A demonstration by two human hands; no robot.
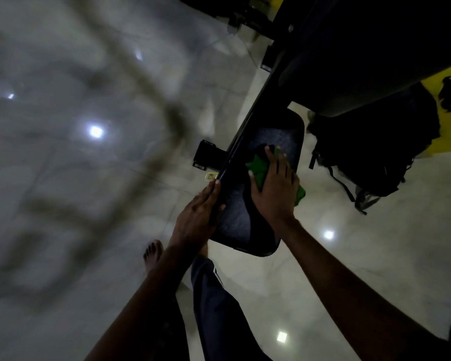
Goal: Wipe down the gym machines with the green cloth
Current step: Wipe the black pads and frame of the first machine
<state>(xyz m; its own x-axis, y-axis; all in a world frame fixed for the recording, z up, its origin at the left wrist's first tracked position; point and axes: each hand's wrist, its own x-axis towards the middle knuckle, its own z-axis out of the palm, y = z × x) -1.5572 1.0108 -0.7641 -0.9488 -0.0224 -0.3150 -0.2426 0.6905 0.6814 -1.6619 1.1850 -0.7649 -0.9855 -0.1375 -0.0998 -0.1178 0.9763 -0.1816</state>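
Your right hand (274, 188) presses flat, fingers straight and spread, on the crumpled green cloth (258, 169), which lies on the black padded machine seat (235, 220); your left hand (198, 212) rests straight-fingered along the seat's left edge, gripping nothing; a black fabric backpack (375, 157) sits on the glossy pale tiled floor (349, 243) nearby.
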